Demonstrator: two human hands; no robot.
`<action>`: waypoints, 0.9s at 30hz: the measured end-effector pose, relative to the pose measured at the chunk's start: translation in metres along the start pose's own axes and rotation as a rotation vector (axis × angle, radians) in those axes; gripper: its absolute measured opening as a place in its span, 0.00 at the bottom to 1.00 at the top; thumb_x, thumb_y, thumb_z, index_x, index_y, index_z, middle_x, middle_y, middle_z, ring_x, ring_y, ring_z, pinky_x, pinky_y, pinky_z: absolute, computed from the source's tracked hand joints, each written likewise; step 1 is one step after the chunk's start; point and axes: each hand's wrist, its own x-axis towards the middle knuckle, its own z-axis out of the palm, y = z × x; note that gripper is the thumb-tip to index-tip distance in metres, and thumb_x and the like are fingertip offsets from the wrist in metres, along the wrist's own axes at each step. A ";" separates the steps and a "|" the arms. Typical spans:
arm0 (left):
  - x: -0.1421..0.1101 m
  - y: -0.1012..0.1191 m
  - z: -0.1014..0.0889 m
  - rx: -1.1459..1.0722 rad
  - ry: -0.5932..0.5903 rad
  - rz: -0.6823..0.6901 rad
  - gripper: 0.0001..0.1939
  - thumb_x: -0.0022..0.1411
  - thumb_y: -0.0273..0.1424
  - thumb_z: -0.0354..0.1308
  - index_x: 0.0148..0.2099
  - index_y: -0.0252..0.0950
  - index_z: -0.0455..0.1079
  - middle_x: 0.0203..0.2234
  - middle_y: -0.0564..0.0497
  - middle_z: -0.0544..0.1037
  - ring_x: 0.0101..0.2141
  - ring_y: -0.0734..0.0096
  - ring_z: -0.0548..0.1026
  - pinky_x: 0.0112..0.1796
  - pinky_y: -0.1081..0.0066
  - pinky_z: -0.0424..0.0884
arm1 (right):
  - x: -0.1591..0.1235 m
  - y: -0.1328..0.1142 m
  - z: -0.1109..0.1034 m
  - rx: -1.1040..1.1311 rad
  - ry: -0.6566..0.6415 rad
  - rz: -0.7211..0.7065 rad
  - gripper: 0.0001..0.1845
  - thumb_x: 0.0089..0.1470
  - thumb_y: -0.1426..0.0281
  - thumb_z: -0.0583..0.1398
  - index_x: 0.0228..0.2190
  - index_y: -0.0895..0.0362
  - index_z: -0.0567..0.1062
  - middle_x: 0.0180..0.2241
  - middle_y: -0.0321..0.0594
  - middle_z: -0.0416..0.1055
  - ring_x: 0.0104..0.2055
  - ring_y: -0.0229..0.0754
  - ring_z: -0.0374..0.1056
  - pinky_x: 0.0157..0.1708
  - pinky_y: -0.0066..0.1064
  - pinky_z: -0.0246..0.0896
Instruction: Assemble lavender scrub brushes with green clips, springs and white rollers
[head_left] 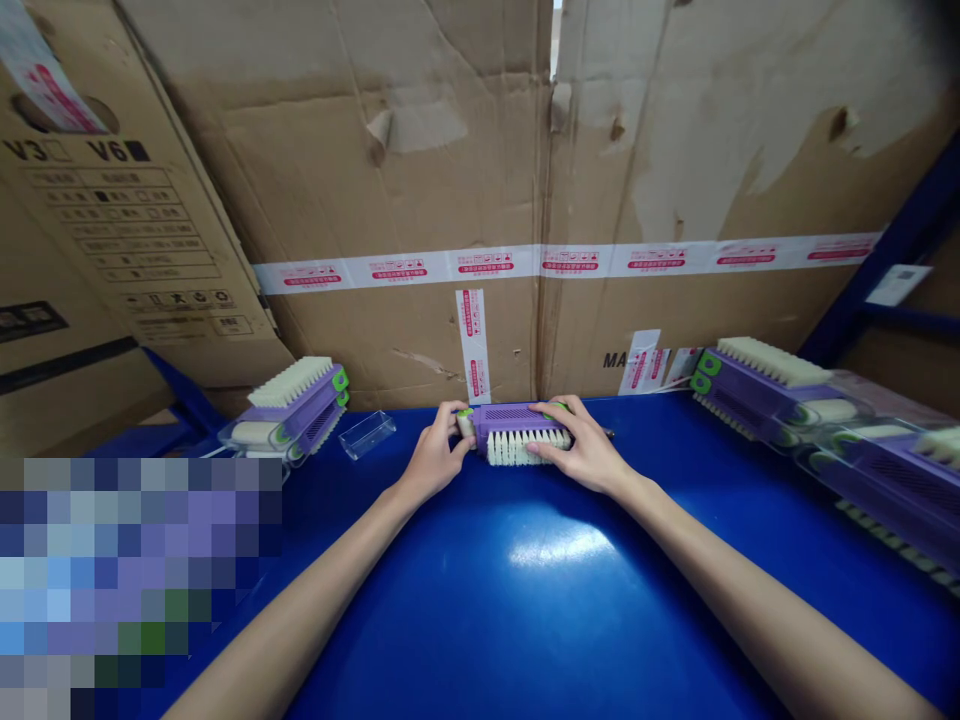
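A purple brush [514, 420] with white bristles and green end caps lies on the blue table [525, 600], close to the cardboard wall. My left hand [435, 455] grips its left end. My right hand [581, 445] lies over its right half, fingers curled across the top and the bristles. Both arms reach straight forward from the near edge.
Two stacked purple brushes [296, 410] sit at the left, next to a small clear plastic cover [366, 433]. A row of several more brushes [825, 420] runs along the right edge. Large taped cardboard boxes [480, 180] wall off the back. The lower left is blurred out.
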 end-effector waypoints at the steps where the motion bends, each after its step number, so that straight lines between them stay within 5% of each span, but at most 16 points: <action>1: 0.000 0.000 0.001 0.009 0.009 -0.008 0.20 0.56 0.27 0.55 0.50 0.38 0.55 0.43 0.45 0.75 0.44 0.67 0.75 0.46 0.64 0.70 | 0.002 -0.002 -0.001 -0.045 0.011 -0.009 0.26 0.50 0.54 0.61 0.49 0.51 0.70 0.46 0.44 0.65 0.50 0.48 0.64 0.51 0.45 0.59; 5: 0.000 0.005 0.007 0.000 0.040 -0.051 0.19 0.53 0.27 0.58 0.48 0.37 0.59 0.42 0.45 0.76 0.43 0.65 0.76 0.46 0.63 0.71 | 0.009 -0.018 -0.002 -0.293 0.078 -0.119 0.19 0.52 0.54 0.58 0.38 0.54 0.75 0.42 0.45 0.72 0.50 0.52 0.63 0.55 0.55 0.46; 9: 0.001 0.011 0.018 -0.023 0.053 -0.017 0.17 0.52 0.27 0.59 0.45 0.36 0.62 0.39 0.47 0.77 0.41 0.66 0.76 0.45 0.64 0.72 | 0.014 -0.034 0.009 -0.392 0.036 -0.215 0.25 0.54 0.57 0.57 0.50 0.57 0.69 0.46 0.48 0.72 0.51 0.52 0.64 0.57 0.55 0.40; 15: -0.003 0.016 0.021 -0.062 0.051 -0.007 0.16 0.52 0.28 0.60 0.44 0.35 0.63 0.37 0.49 0.77 0.38 0.68 0.77 0.42 0.68 0.73 | 0.019 -0.040 0.012 -0.408 -0.028 -0.109 0.25 0.53 0.59 0.59 0.50 0.57 0.68 0.42 0.47 0.73 0.44 0.51 0.67 0.44 0.42 0.56; 22: -0.006 0.018 0.020 -0.021 0.060 0.012 0.17 0.52 0.26 0.61 0.45 0.36 0.65 0.39 0.50 0.76 0.40 0.67 0.76 0.45 0.66 0.72 | 0.016 -0.041 0.010 -0.342 0.038 -0.101 0.17 0.51 0.62 0.62 0.43 0.54 0.71 0.38 0.44 0.75 0.41 0.49 0.67 0.40 0.38 0.55; 27: -0.011 0.019 0.018 -0.068 -0.029 -0.007 0.20 0.53 0.28 0.61 0.49 0.36 0.65 0.43 0.47 0.76 0.44 0.64 0.75 0.48 0.62 0.71 | 0.016 -0.043 0.009 -0.322 0.043 -0.046 0.20 0.50 0.62 0.63 0.44 0.52 0.69 0.37 0.41 0.75 0.38 0.47 0.68 0.39 0.37 0.55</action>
